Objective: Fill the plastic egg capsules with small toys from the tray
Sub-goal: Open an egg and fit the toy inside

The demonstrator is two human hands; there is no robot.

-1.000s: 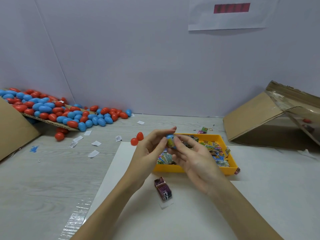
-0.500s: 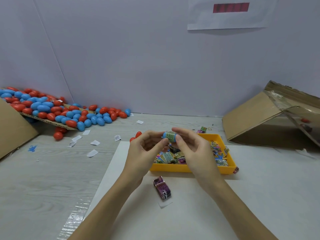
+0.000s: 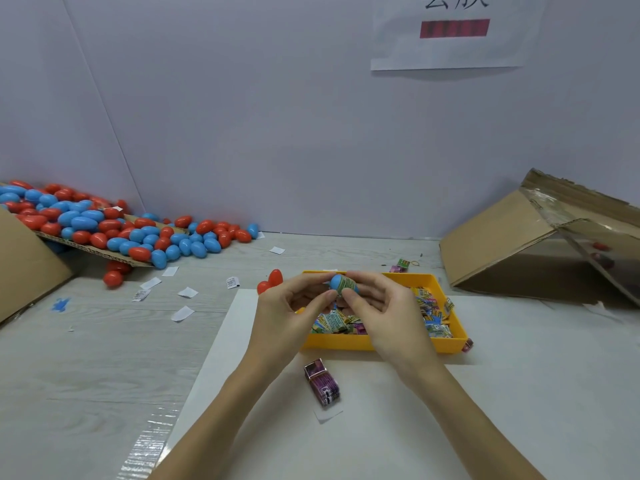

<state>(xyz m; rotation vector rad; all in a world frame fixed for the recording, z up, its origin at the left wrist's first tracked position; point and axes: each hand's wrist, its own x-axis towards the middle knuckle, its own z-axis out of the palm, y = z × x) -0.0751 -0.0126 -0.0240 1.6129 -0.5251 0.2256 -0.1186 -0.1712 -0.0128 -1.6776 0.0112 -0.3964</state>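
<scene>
**Blue capsule held over the tray, both hands on it**

Both my hands are raised above the near half of the yellow tray [image 3: 446, 342]. Between them sits a blue egg capsule [image 3: 337, 283] with a green printed toy packet [image 3: 347, 284] wrapped against or poking out of its right side; I cannot tell whether the packet is fully inside.

My left hand [image 3: 284, 315]: fingers curled, thumb and fingertips pinching the capsule from the left and below. My right hand [image 3: 384, 313]: fingers curled over the top, thumb underneath, gripping the packet end of the same capsule. Fingertips of the two hands nearly meet beneath it.

Tray holds a loose heap of small printed toy packets [image 3: 429, 318], mostly on the right side and under my hands. It rests on the far edge of a white sheet [image 3: 519, 393] laid on the pale wood-grain table [image 3: 86, 358].

A purple packet bundle [image 3: 322, 382] lies on the sheet, just nearer to me than the tray, between my forearms. Two red capsule halves [image 3: 272, 280] sit just left of the tray's far corner, beside my left hand.

Far left: a big pile of red and blue capsules [image 3: 114, 230] spilling off a cardboard flap [image 3: 90, 249] toward the wall. White paper scraps [image 3: 181, 312] are scattered between the pile and the sheet. Far right: a tipped cardboard box [image 3: 502, 244], open side toward me. A paper notice [image 3: 453, 32] hangs on the wall above.
</scene>
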